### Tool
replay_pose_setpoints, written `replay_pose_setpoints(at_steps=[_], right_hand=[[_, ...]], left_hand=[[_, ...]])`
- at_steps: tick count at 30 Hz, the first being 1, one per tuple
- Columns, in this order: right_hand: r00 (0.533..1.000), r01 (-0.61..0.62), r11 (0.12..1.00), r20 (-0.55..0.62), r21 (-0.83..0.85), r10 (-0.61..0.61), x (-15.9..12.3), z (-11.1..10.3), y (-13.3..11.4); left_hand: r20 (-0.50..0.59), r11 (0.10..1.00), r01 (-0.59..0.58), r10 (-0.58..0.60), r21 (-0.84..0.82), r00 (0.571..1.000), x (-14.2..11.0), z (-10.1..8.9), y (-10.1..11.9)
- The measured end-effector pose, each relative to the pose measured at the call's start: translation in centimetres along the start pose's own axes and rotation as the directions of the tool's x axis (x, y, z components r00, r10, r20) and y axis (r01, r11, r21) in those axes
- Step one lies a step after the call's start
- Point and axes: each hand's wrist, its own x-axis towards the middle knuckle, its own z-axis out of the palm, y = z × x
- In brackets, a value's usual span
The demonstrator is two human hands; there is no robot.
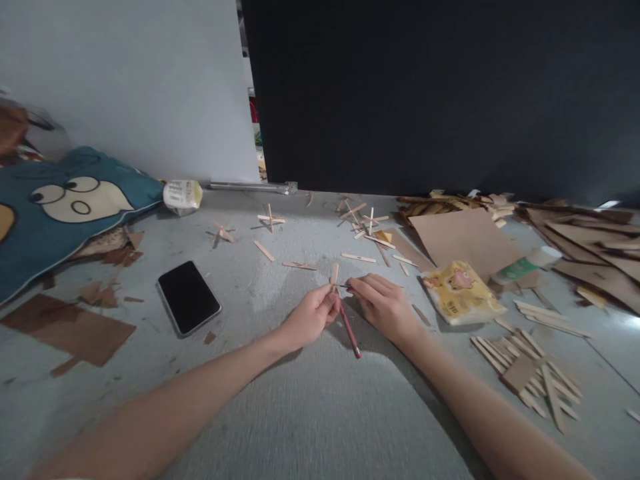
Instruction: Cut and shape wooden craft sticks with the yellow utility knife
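Observation:
My left hand (pixel 311 317) pinches a wooden craft stick (pixel 335 272) that stands up from between thumb and fingers. From the right, my right hand (pixel 383 301) is closed on a thin dark tool (pixel 341 287), whose slim tip reaches the stick just above my left fingertips. The tool's exact kind is too small to make out, and its handle is mostly covered by my fingers. A red pencil (pixel 349 328) slants down between the hands, its upper end close to my left fingertips; whether they touch it I cannot tell.
Crossed-stick pieces (pixel 271 219) and loose craft sticks (pixel 358 257) lie beyond my hands. A phone (pixel 189 297) is at left, near a blue pillow (pixel 80 200). To the right are a yellow tissue pack (pixel 463 293), a stick pile (pixel 547 390) and brown sheets (pixel 465 240).

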Motion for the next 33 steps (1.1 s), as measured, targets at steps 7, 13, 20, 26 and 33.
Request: replay_pose_setpoints(at_steps=[7, 13, 20, 26, 33], right_hand=[[0.998, 0.029, 0.997, 0.055, -0.073, -0.025, 0.09, 0.04, -0.41], [0.999, 0.020, 1.000, 0.031, -0.005, -0.019, 0.17, 0.20, -0.01], [1.000, 0.006, 1.000, -0.001, 0.023, -0.006, 0.30, 0.54, 0.03], [1.000, 0.011, 1.000, -0.009, 0.002, -0.011, 0.30, 0.43, 0.06], [1.000, -0.025, 1.000, 0.009, 0.018, 0.024, 0.35, 0.59, -0.38]], left_hand=[[-0.059, 0.997, 0.021, -0.017, 0.071, 0.998, 0.26, 0.42, -0.04], [-0.027, 0.998, 0.013, -0.011, 0.061, 1.000, 0.05, 0.29, 0.07], [-0.057, 0.998, -0.051, 0.052, 0.026, 0.997, -0.18, 0.13, 0.05], [-0.101, 0.997, -0.043, 0.050, 0.063, 0.994, -0.05, 0.37, 0.07], [-0.108, 0.997, -0.045, 0.053, 0.070, 0.993, 0.17, 0.57, -0.54]])
